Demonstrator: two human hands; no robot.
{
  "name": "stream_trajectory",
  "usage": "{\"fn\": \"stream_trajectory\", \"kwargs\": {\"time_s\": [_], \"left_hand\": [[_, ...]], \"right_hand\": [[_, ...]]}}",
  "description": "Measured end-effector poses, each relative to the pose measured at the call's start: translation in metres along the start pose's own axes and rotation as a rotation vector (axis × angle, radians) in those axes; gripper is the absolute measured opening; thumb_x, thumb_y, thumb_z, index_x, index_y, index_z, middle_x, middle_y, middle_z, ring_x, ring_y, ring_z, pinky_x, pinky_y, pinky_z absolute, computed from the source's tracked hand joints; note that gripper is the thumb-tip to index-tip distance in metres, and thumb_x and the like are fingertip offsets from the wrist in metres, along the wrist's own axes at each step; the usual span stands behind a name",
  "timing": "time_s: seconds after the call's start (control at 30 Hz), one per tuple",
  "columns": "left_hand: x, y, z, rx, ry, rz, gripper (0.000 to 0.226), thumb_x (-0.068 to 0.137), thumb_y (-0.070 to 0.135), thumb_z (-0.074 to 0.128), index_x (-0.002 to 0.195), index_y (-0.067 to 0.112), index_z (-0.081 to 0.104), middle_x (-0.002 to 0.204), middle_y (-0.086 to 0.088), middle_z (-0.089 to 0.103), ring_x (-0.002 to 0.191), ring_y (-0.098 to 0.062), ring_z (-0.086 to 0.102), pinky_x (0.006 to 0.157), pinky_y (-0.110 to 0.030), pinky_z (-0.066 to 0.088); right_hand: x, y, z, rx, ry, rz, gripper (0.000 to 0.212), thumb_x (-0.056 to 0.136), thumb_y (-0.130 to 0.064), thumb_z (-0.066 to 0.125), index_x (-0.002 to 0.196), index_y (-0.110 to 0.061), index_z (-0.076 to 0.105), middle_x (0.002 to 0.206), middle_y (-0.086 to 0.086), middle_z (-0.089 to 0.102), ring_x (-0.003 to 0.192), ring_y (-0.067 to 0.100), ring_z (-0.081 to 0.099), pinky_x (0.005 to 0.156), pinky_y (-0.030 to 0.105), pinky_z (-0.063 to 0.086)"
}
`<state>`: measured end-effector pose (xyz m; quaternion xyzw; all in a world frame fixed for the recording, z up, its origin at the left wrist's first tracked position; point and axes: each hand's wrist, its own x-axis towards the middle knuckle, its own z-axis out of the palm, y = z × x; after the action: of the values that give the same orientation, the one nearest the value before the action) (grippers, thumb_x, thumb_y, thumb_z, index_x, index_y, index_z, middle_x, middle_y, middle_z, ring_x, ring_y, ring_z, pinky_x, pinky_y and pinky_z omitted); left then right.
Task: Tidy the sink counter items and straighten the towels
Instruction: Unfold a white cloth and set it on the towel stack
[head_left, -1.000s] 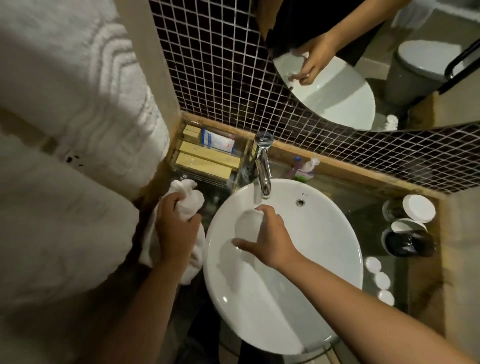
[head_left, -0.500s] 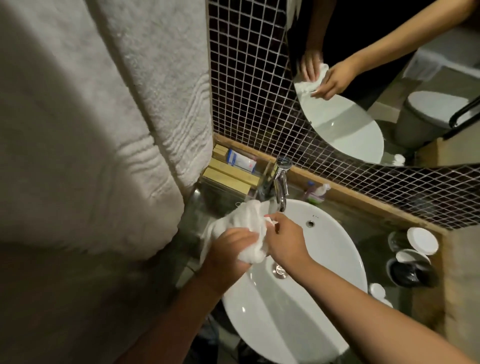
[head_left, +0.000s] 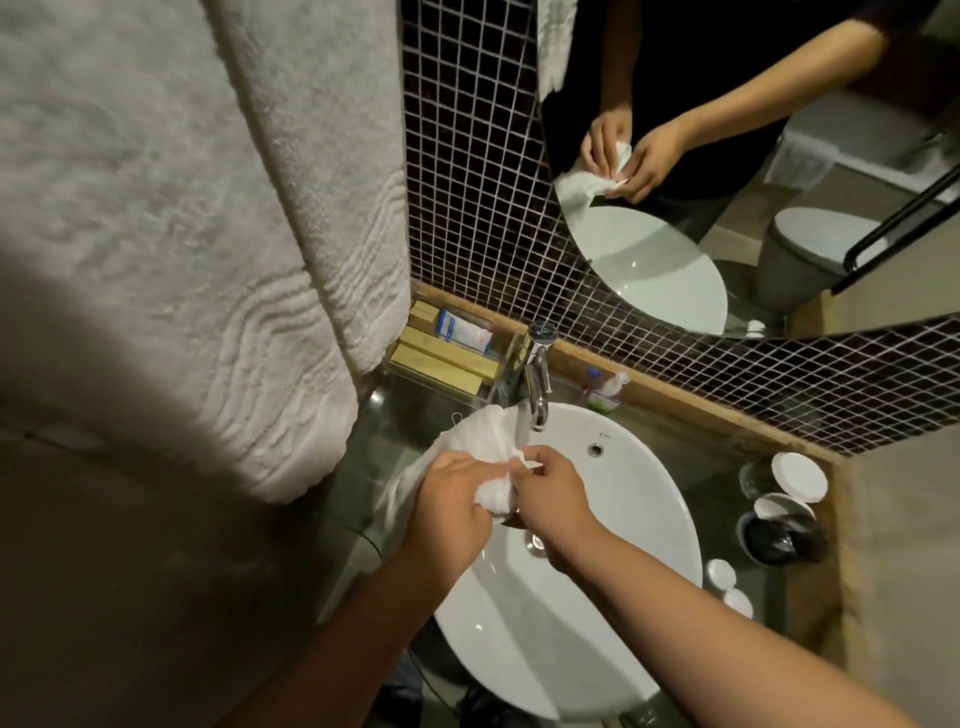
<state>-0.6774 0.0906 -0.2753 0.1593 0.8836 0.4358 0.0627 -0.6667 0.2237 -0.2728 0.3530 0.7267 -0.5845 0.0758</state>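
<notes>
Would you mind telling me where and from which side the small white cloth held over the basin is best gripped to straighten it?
Grip the loose upper corner of the small white cloth, coming from above on the faucet side. The rest is bunched between the left hand and right hand.

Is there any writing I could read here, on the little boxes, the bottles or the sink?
Nothing can be read with certainty.
Blue and white box in the clear tray: has print, too blurred to read.
Small mark on the sink rim beside the overflow hole: too small to read.
Small bottle behind the tap: label too blurred.
Tan boxes: no writing visible.
White lids at the right: plain.
</notes>
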Motion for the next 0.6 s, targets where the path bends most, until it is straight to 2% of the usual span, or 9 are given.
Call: {"fn": "stream_trajectory", "kwargs": {"time_s": [0.07, 0.13, 0.2, 0.3, 0.37, 0.43, 0.5, 0.57, 0.6], "left_hand": [[0.001, -0.003, -0.002, 0.105, -0.106, -0.042, 0.045, 0.090, 0.003, 0.058, 0.132, 0.022, 0.062, 0.133, -0.005, 0.058, 0.124, -0.020, 0.049, 0.113, -0.028, 0.030], [0.001, -0.008, -0.004, 0.185, -0.173, -0.001, 0.045, 0.093, 0.010, 0.059, 0.135, 0.027, 0.058, 0.134, 0.000, 0.056, 0.127, -0.016, 0.046, 0.115, -0.028, 0.027], [0.000, -0.009, -0.009, 0.230, -0.168, 0.137, 0.049, 0.081, 0.003, 0.068, 0.122, 0.031, 0.066, 0.117, 0.006, 0.065, 0.117, -0.009, 0.046, 0.106, -0.028, 0.041], [-0.007, -0.013, -0.012, 0.269, -0.177, 0.245, 0.057, 0.054, 0.003, 0.088, 0.101, 0.028, 0.070, 0.093, 0.012, 0.070, 0.099, -0.005, 0.050, 0.079, -0.029, 0.058], [-0.005, -0.016, -0.013, 0.283, -0.158, 0.151, 0.066, 0.045, 0.008, 0.094, 0.103, 0.029, 0.071, 0.094, 0.011, 0.070, 0.093, -0.009, 0.060, 0.074, -0.032, 0.061], [0.002, -0.019, -0.011, 0.238, -0.098, 0.023, 0.067, 0.045, 0.007, 0.092, 0.105, 0.031, 0.073, 0.099, 0.007, 0.069, 0.087, -0.010, 0.065, 0.077, -0.030, 0.057], [0.009, -0.020, -0.008, 0.219, -0.060, -0.057, 0.061, 0.054, 0.007, 0.087, 0.108, 0.031, 0.073, 0.106, 0.006, 0.066, 0.086, -0.009, 0.063, 0.084, -0.024, 0.051], [0.014, -0.015, -0.002, 0.223, -0.036, -0.110, 0.054, 0.061, 0.010, 0.083, 0.110, 0.032, 0.073, 0.110, 0.006, 0.065, 0.089, -0.010, 0.062, 0.086, -0.027, 0.051], [0.015, -0.010, 0.000, 0.240, -0.026, -0.124, 0.053, 0.060, 0.013, 0.085, 0.108, 0.032, 0.074, 0.107, 0.006, 0.067, 0.088, -0.010, 0.062, 0.085, -0.029, 0.053]], "right_hand": [[0.003, -0.001, 0.002, -0.031, 0.028, -0.019, 0.012, 0.099, -0.020, 0.055, 0.108, -0.022, 0.063, 0.103, 0.007, 0.069, 0.092, 0.025, 0.068, 0.071, 0.041, 0.063], [0.003, -0.004, 0.004, -0.069, 0.044, -0.054, 0.015, 0.099, -0.021, 0.055, 0.111, -0.023, 0.063, 0.101, 0.008, 0.071, 0.090, 0.026, 0.068, 0.080, 0.042, 0.060], [0.003, -0.007, 0.005, -0.083, 0.030, -0.094, 0.017, 0.100, -0.020, 0.053, 0.113, -0.023, 0.064, 0.096, 0.010, 0.072, 0.086, 0.028, 0.069, 0.079, 0.040, 0.058], [0.002, -0.009, -0.002, -0.150, 0.016, -0.176, 0.018, 0.099, -0.018, 0.053, 0.112, -0.021, 0.065, 0.098, 0.003, 0.071, 0.086, 0.024, 0.069, 0.081, 0.040, 0.059], [0.002, -0.008, -0.007, -0.198, -0.007, -0.244, 0.017, 0.099, -0.017, 0.054, 0.111, -0.020, 0.065, 0.098, -0.001, 0.070, 0.086, 0.015, 0.067, 0.073, 0.029, 0.059], [0.002, -0.007, -0.011, -0.220, -0.048, -0.231, 0.015, 0.100, -0.018, 0.053, 0.111, -0.021, 0.063, 0.097, -0.001, 0.068, 0.084, 0.011, 0.066, 0.062, 0.018, 0.057], [0.001, -0.007, -0.010, -0.158, -0.102, -0.097, 0.015, 0.100, -0.017, 0.052, 0.112, -0.018, 0.062, 0.100, 0.005, 0.068, 0.087, 0.021, 0.069, 0.063, 0.030, 0.062], [0.000, -0.006, -0.009, -0.059, -0.159, 0.040, 0.016, 0.099, -0.014, 0.053, 0.111, -0.016, 0.063, 0.104, 0.014, 0.070, 0.091, 0.031, 0.071, 0.068, 0.045, 0.064], [0.000, -0.006, -0.008, -0.004, -0.182, 0.088, 0.016, 0.096, -0.011, 0.054, 0.109, -0.014, 0.063, 0.104, 0.017, 0.070, 0.091, 0.034, 0.071, 0.069, 0.048, 0.064]]}}
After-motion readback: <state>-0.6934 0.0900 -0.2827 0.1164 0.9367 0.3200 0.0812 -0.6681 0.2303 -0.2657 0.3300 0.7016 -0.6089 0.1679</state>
